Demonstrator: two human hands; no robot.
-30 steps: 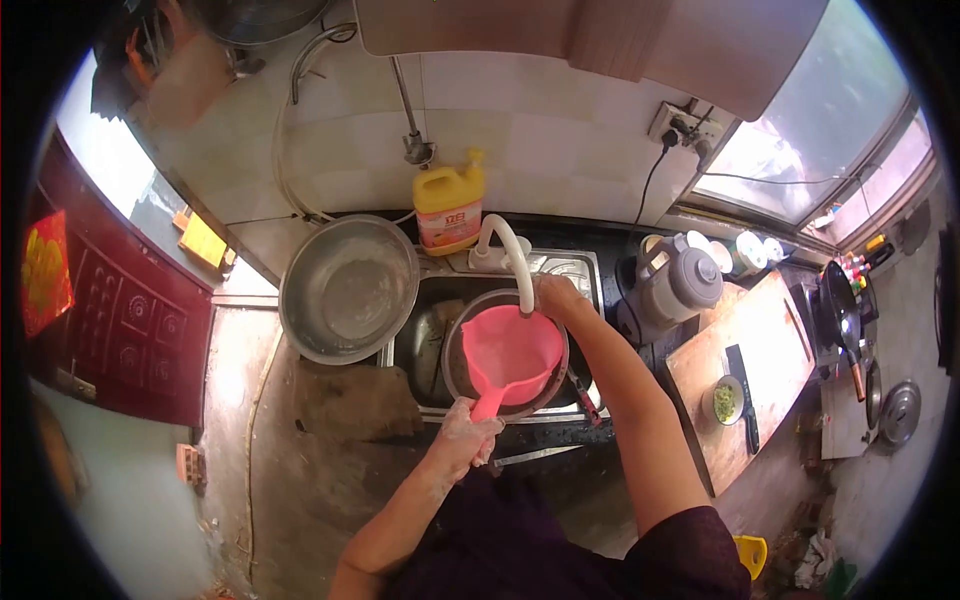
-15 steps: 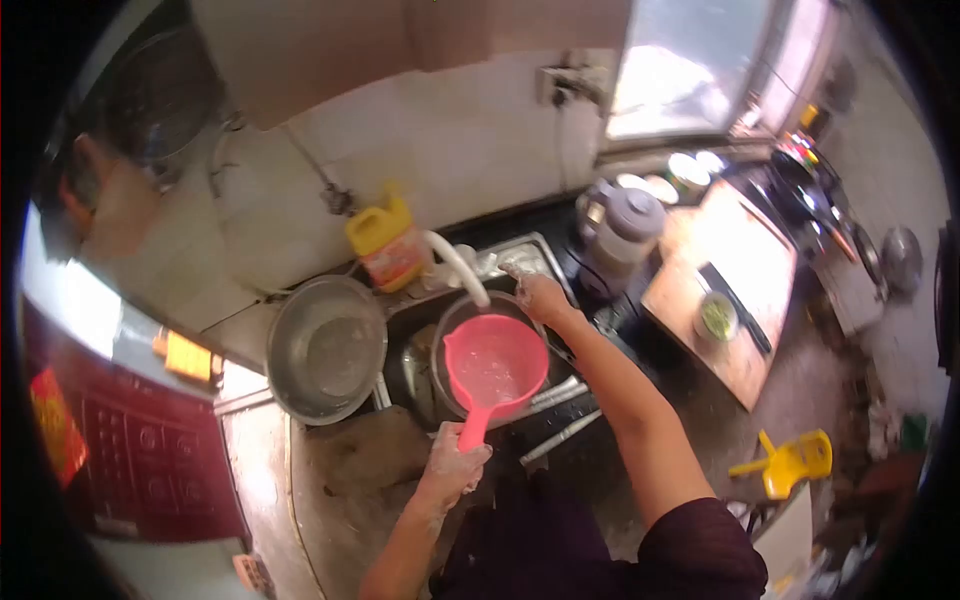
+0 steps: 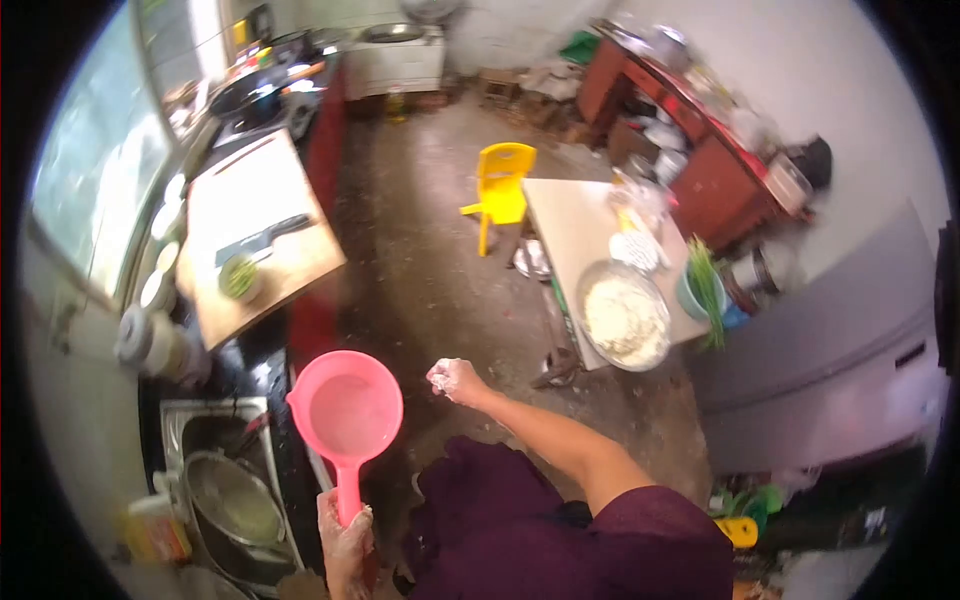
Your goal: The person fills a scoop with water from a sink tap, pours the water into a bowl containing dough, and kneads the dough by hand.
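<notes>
My left hand (image 3: pixel 345 540), dusted with flour or dough, is closed around the handle of a pink water dipper (image 3: pixel 370 440). The dipper is held level beside the counter edge and seems to have clear water in its bowl. My right hand (image 3: pixel 457 382) hangs in the air to the right of the dipper, its fingers curled and smeared with white dough; nothing shows in them. Farther right, a metal basin of flour (image 3: pixel 625 315) stands on a small table (image 3: pixel 565 215).
The sink (image 3: pixel 180 420) at lower left holds a metal basin (image 3: pixel 235 500). On the counter are a cutting board (image 3: pixel 230 190), a cleaver (image 3: pixel 245 247), a bowl of chopped greens (image 3: pixel 240 278) and a blender-like jug (image 3: pixel 150 340). A yellow chair (image 3: pixel 503 185) stands by the table.
My view has swung right, from the sink to the room. The dipper has left the sink in my left hand. My right hand has come away from beside the faucet.
</notes>
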